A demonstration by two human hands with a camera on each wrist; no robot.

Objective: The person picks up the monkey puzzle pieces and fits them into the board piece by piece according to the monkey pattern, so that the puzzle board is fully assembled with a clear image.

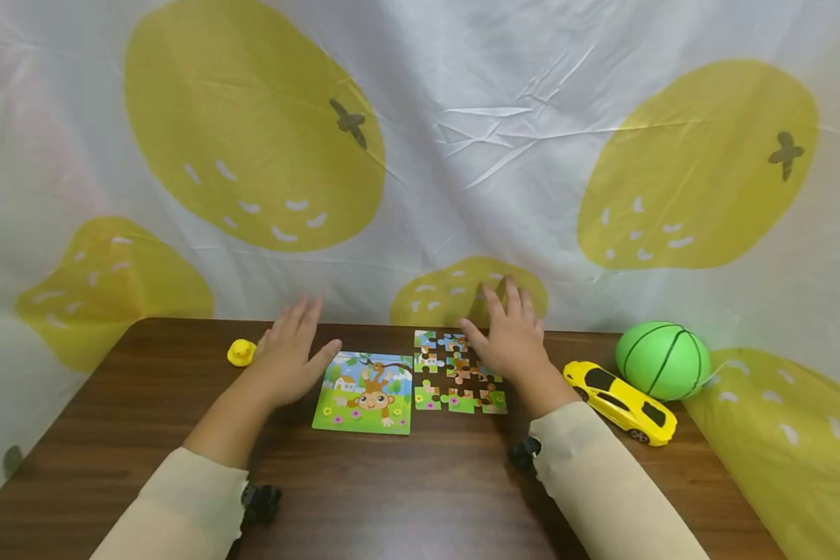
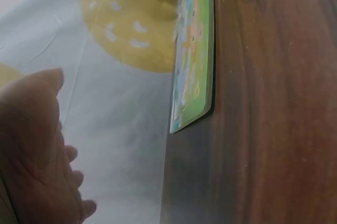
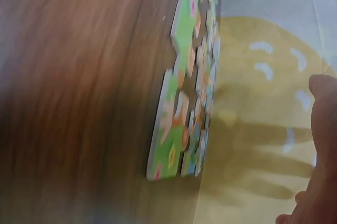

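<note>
My left hand [image 1: 288,359] is held above the table between a yellow rubber duck [image 1: 241,352] and a square monkey picture board [image 1: 364,393], its fingers extended and holding nothing. In the left wrist view, the palm of that hand [image 2: 34,150] appears at the left, apart from the board [image 2: 194,50]. My right hand [image 1: 512,336] has its fingers spread over the right side of the loose jigsaw pieces [image 1: 462,400], partly hiding some of them. Seen from the right wrist, a gap separates the hand [image 3: 321,150] from the pieces [image 3: 171,129].
A yellow toy car [image 1: 623,404] stands right of the right hand, beside a green ball [image 1: 663,361] with black lines. The brown wooden table [image 1: 392,498] ends at a white curtain [image 1: 420,155] printed with yellow fruit.
</note>
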